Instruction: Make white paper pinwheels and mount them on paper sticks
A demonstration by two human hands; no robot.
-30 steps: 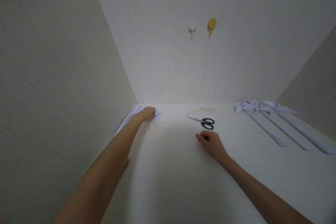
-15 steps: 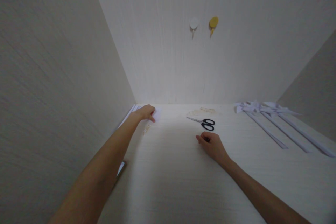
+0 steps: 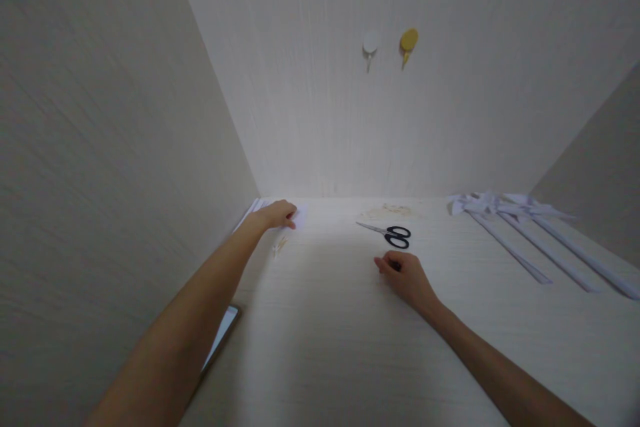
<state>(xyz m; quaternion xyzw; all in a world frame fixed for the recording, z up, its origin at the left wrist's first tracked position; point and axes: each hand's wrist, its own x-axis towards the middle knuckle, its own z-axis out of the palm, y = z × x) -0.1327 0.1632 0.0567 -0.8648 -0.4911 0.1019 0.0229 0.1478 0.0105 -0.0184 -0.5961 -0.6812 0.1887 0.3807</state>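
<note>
- Tabletop (image 3: 320, 353): pale, bearing the scissors (image 3: 386, 231) near its back; everything below is placed from them.
- Back wall (image 3: 310, 113): rises behind the scissors.
- Paper rods (image 3: 549, 253): three, lying side by side well to the right of the scissors. Their folded tops (image 3: 485, 203) overlap at the far end, so I cannot tell which belongs to which. These look like the done part, or close to it.
- Phone (image 3: 223, 330): nearer the wearer than the scissors and well to their left, partly hidden.
- Right hand (image 3: 404, 273): just in front of the scissors, not touching them. Fingers curl loosely; no held thing shows, though I cannot tell whether something small sits inside.
- Left hand (image 3: 280, 215): well left of the scissors, over the white paper (image 3: 301, 217). Whether it pinches the sheet or merely rests there, I cannot tell.
- White strips (image 3: 249, 213): left of the scissors, beyond that hand, against the side wall (image 3: 125, 147). Strips and paper look unassembled, so I judge this work remains.
- White hook (image 3: 371, 43) and yellow hook (image 3: 409, 39): high above the scissors.
- Small sticks (image 3: 281, 246): left of the scissors, loose and seemingly unused.
- Brownish specks (image 3: 395, 207): just behind the scissors.
</note>
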